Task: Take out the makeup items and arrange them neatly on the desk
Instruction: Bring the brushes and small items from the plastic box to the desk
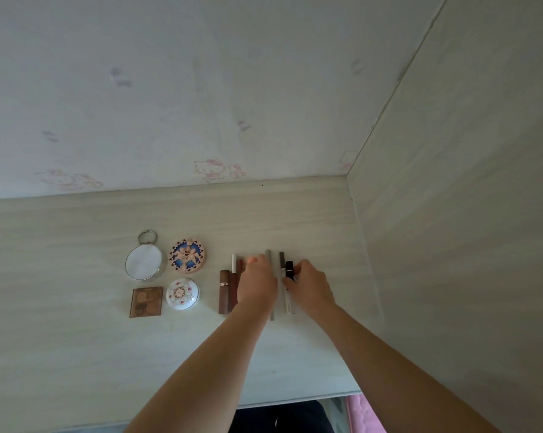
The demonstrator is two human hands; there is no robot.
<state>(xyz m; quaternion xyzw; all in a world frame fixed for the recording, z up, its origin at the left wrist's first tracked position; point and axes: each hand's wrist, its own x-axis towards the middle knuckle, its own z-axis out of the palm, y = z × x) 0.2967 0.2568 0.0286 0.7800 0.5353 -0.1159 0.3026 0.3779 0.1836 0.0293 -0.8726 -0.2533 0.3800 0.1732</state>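
Row of slim makeup sticks (pixel 232 285): centre of frame, laid side by side on the pale wood-grain surface (pixel 76 354), long axes running toward the back wall; brown tubes at the left end, grey and white pens toward the right
Black lipstick tube (pixel 289 270): right end of the row, pinched at the fingertips of the right hand (pixel 309 284)
Left hand (pixel 259 281): lying over the middle of the row, fingers extended forward onto the sticks; exact contact cannot be told
Left of the row, a two-by-two group, apart from both hands:
- round mirror (pixel 144 263) with ring handle
- round compact, blue floral lid (pixel 187 256)
- square brown palette (pixel 146 302)
- white round compact, red pattern (pixel 182 294)
No legible writing on any item; faint cartoon-cat prints on the back wall (pixel 212 168)
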